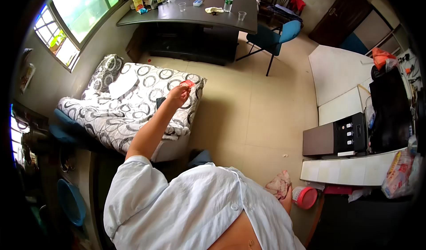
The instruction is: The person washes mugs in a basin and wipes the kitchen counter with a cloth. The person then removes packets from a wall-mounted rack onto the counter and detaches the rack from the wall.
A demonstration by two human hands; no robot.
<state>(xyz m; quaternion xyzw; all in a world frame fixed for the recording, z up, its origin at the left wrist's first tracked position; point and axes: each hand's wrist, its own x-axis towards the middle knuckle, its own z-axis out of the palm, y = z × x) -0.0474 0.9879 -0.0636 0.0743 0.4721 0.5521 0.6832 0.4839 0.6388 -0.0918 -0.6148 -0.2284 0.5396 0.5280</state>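
My left hand (178, 95) is stretched out over the patterned bed (146, 83), its fingers closed on a small red packet (187, 83). Low on the right, beside my shirt, my right hand (286, 197) is partly hidden and holds a crumpled pinkish cloth (279, 184). A round container with a red lid (306, 197) is just right of that hand. On the bed lie a white sheet or cloth (123, 85) and a patterned pillow (106, 70). A small dark item (160, 102) sits near my left forearm.
A dark table (199, 3) with a bottle (228, 2) and cups stands at the back, with a blue chair (277, 37) beside it. White cabinets, a water dispenser (339, 137) and plastic bags (398, 172) line the right. A blue basin (71, 202) is at lower left.
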